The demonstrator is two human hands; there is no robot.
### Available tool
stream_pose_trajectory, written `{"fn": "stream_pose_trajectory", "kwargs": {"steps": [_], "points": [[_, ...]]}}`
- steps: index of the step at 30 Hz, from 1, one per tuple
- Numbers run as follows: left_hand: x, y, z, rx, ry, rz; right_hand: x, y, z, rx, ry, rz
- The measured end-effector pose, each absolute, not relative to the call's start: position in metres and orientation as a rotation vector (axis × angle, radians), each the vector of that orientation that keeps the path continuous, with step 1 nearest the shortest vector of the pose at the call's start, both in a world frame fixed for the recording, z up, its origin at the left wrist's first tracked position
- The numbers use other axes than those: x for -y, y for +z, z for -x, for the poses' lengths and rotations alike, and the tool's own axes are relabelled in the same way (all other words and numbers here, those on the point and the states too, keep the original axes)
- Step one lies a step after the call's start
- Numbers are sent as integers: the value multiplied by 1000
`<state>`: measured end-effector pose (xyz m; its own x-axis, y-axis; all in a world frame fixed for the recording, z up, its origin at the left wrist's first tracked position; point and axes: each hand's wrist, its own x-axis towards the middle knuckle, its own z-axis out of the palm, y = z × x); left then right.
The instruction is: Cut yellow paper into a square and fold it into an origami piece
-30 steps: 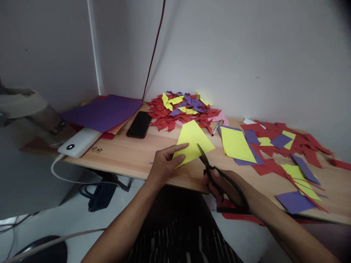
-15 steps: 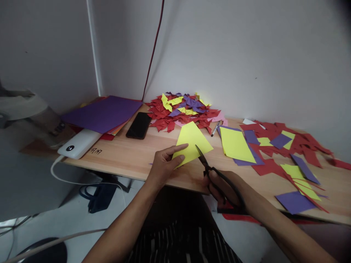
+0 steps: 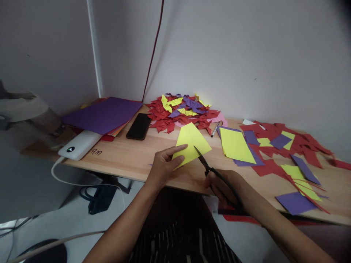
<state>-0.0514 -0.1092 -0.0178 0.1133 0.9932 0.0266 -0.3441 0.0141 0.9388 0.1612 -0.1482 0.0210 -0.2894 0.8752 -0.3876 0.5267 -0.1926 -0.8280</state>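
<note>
Between the thumb and fingers of my left hand [image 3: 164,164] is a sheet of yellow paper [image 3: 192,138], held just above the table's front part. My right hand [image 3: 226,184] grips a pair of black scissors [image 3: 203,160] by the handles. Their blades lie across the paper's lower right edge and look nearly closed. To the right lies a stack of yellow sheets [image 3: 236,145] on purple paper. Behind the held sheet spreads a heap of red, yellow and purple folded or cut pieces [image 3: 161,113].
Red, purple and yellow scraps [image 3: 309,146] cover the table's right side. A black phone [image 3: 139,126], a white power bank [image 3: 79,144] with a cable, and a pile of purple sheets [image 3: 109,113] lie left. A marker [image 3: 215,129] rests near the heap.
The scissor blades have closed further and their tip has shifted slightly left on the yellow paper. My right hand's fingers have drawn together on the handles; my left hand has hardly moved.
</note>
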Motion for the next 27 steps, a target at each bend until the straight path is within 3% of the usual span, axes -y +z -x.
{"fn": "stream_pose_trajectory", "kwargs": {"steps": [11,27], "points": [[112,-12,52,-860,1220,-1128,152,39,-156,2009,1191,1457],[111,-16,53,-853,1209,-1125,141,8,-160,1912,1178,1679]]}}
